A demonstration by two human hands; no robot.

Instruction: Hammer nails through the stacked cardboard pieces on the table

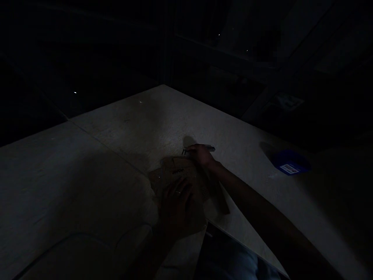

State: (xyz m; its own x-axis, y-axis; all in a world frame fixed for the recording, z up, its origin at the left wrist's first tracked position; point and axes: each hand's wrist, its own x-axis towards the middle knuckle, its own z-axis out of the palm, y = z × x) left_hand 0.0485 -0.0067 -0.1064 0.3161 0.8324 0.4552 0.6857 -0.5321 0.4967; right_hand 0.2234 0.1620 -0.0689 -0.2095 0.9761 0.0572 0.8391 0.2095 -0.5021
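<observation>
In the dim light a piece of brown cardboard (177, 167) with dark printing lies on the pale table. My left hand (176, 202), wearing a ring, rests on its near part with the fingers spread. Just past the cardboard's far edge, my right hand (201, 153) is closed around a slim grey-and-dark tool (210, 148). One end of the tool sticks out to the right of the hand; its kind is too dark to make out. Small dark marks (183, 152) show by the right fingertips.
A blue container (291, 162) with a white label stands on the right side of the table (233, 136). A dark strip (223, 200) lies under my right forearm. A cord-like dark line (78, 234) curves across the lower left. A seam crosses the tabletop.
</observation>
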